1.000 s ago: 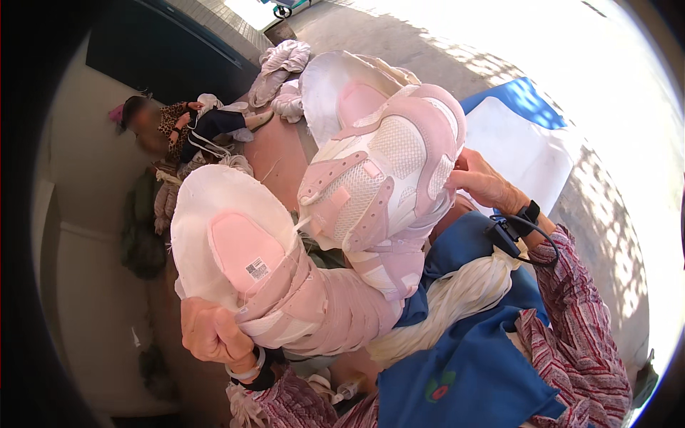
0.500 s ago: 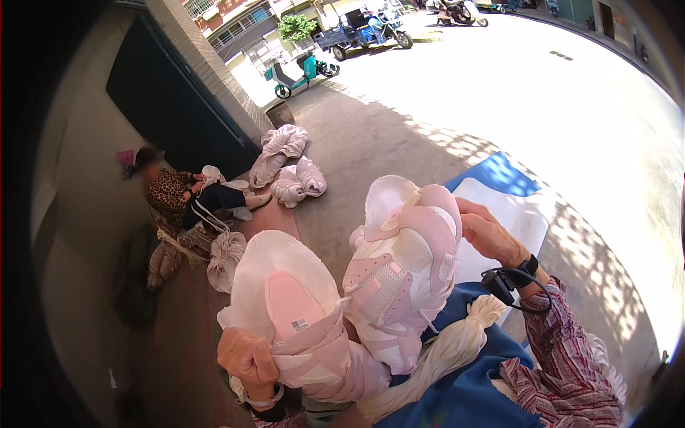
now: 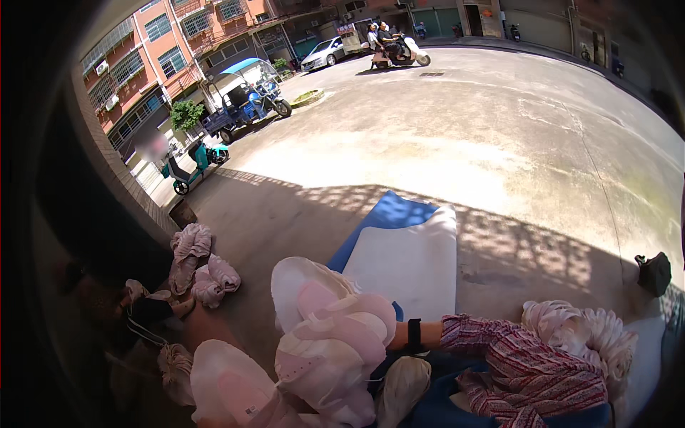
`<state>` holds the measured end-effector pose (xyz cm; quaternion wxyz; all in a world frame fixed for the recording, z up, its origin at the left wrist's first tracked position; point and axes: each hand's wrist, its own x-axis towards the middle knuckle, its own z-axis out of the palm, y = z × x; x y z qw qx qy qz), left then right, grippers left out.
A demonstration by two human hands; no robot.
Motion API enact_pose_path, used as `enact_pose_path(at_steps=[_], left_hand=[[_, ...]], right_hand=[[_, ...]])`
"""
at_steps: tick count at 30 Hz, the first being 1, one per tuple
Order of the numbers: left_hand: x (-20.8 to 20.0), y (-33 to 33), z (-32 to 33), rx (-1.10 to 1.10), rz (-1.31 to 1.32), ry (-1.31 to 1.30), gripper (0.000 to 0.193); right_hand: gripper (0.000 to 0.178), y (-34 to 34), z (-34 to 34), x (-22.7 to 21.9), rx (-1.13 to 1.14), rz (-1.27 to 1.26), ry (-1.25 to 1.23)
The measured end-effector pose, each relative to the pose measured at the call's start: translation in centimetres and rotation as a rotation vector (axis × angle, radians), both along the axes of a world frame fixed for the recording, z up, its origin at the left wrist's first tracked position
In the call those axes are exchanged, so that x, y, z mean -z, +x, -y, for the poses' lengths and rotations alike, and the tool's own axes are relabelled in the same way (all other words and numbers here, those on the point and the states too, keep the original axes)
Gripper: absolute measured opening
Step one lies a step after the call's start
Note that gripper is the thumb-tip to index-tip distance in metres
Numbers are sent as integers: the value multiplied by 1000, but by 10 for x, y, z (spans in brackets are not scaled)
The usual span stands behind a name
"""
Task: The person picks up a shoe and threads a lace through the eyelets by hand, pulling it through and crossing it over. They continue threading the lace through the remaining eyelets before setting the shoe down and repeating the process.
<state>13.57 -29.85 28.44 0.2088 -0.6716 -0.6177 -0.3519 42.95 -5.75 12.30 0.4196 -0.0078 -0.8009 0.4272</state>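
Two bundles of pale pink and white shoe uppers are in front of me at the bottom of the head view. The right bundle of shoe uppers [image 3: 332,349] stands upright with layered flaps and lacing holes. My right hand [image 3: 397,335] is at its right edge; the hand's fingers are hidden behind the uppers, gripping them. The left bundle of shoe uppers [image 3: 232,389] shows a white lining and a pink insole with a small label. My left hand is below the lower edge of the picture. Next to the right bundle hangs a cream hank of cord [image 3: 404,389].
White and blue sheets [image 3: 407,264] lie on the concrete ahead. More pink bundles [image 3: 191,242] are on the ground at left, near a seated person [image 3: 150,310]. Another bundle [image 3: 564,328] is beside my right arm. Scooters, a blue three-wheeler [image 3: 246,103] and riders are farther off.
My view has swung up and to the right, so the bundles sit lower in it. My left hand has dropped out of the picture. The right hand stays at the right bundle.
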Motion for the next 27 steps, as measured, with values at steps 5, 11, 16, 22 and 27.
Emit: enact_pose_path(at_steps=[5,11,16,22,27], left_hand=[[-21,-13,9,-30,17,19,46],[-74,90,-66,-10,137,-51,36],[-133,212,-143,119,115,-31,28],[-70,154,-158,150,66,-57,24],[49,14,-57,152,119,-644,62]], right_hand=[[58,-12,0,3,-74,-91,-163],[40,1,8,-148,103,874,357],[30,-31,-55,-21,404,415,271],[45,-39,-57,-20,309,479,276],[36,-39,-63,-61,255,920,102]])
